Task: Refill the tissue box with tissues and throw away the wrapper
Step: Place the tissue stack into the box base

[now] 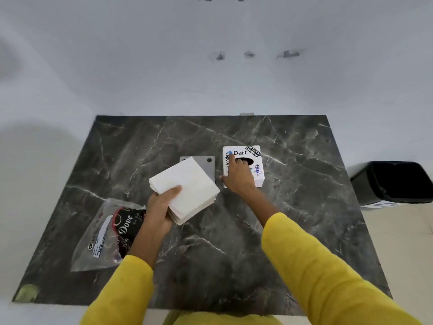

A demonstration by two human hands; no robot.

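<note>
Left hand [159,207] grips the tissue stack [187,186] mid-table [234,254], fingers closed round its near corner. Right hand [239,175] rests on the tissue box [256,171] toward the far right edge, fingers loosely spread, grasping nothing. Wrapper [103,233] lies near the front-left corner.

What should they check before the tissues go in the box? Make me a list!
1. Tissues out of the wrapper: ok.
2. Left hand gripping the stack firmly: ok.
3. Right hand steadying the box: ok.
4. Box opened for loading: not ok, it sits on the table with the grey panel lying beside it.
5. Box empty inside: cannot tell.
6. Bin ready for the wrapper: ok, open on the floor at the right.
</note>
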